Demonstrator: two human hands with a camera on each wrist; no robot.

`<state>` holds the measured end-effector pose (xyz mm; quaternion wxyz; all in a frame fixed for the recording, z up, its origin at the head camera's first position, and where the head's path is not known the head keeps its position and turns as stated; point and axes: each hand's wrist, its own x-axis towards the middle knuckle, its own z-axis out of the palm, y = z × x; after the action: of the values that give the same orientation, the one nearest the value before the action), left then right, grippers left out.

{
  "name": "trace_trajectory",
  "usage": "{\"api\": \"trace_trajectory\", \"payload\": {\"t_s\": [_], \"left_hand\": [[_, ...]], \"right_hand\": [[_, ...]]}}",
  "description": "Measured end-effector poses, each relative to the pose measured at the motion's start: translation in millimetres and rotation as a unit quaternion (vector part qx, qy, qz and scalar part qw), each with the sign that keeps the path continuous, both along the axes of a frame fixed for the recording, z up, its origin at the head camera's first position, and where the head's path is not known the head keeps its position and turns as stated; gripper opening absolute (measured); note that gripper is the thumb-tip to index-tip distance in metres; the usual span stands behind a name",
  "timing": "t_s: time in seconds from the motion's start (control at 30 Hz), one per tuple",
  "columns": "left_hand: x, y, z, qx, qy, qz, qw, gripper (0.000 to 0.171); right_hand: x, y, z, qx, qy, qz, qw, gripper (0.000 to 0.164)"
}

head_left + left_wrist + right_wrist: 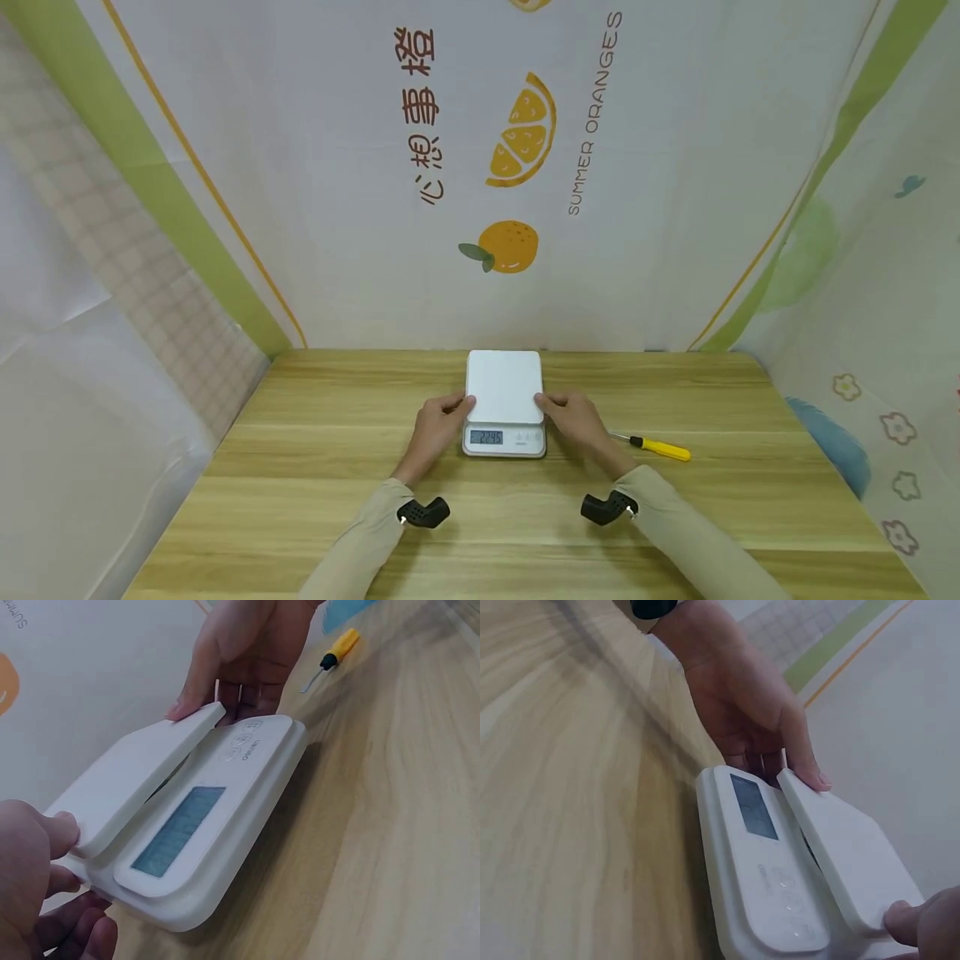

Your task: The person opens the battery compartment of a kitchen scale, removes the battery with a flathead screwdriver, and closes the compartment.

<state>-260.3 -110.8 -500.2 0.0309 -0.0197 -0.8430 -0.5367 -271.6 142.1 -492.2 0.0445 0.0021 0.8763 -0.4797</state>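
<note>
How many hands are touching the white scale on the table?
2: the left hand grips the scale at its left side, and the right hand grips its right side.

Just to the right of the right hand (577, 422) lies a screwdriver (656, 447) — metal shaft towards the wrist, yellow handle pointing away. The wood-grain table (517, 517) spreads beneath both hands. Beyond them hangs a white cloth (337, 250) with a printed whole orange (512, 247) and, higher, an orange slice (527, 140). Brown Chinese characters (421, 107) stand ahead of the left hand (437, 429), "SUMMER ORANGES" lettering (590, 117) ahead of the right. Well out to the right hand's right — flower prints (897, 427) and a blue patch (836, 450).
</note>
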Motion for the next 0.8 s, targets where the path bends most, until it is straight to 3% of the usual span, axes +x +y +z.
{"api": "trace_trajectory", "payload": {"t_s": [0.23, 0.43, 0.57, 0.8], "left_hand": [[-0.7, -3, 10.4, 0.024, 0.018, -0.009, 0.9995, 0.045], [0.9, -4, 18.8, 0.031, 0.035, -0.025, 0.9986, 0.042], [1.2, -6, 23.6, 0.04, 0.054, -0.04, 0.9969, 0.043], [-0.6, -9, 26.6, 0.076, 0.07, -0.049, 0.9935, 0.047]], "right_hand": [[-3.2, 7, 17.6, -0.038, -0.041, 0.024, 0.998, 0.047], [-7.4, 17, 29.1, -0.038, -0.028, 0.116, 0.992, 0.049], [-9.9, 23, 33.0, -0.036, 0.005, 0.157, 0.987, 0.046], [-12.2, 29, 37.7, 0.002, 0.119, 0.199, 0.973, 0.04]]}}
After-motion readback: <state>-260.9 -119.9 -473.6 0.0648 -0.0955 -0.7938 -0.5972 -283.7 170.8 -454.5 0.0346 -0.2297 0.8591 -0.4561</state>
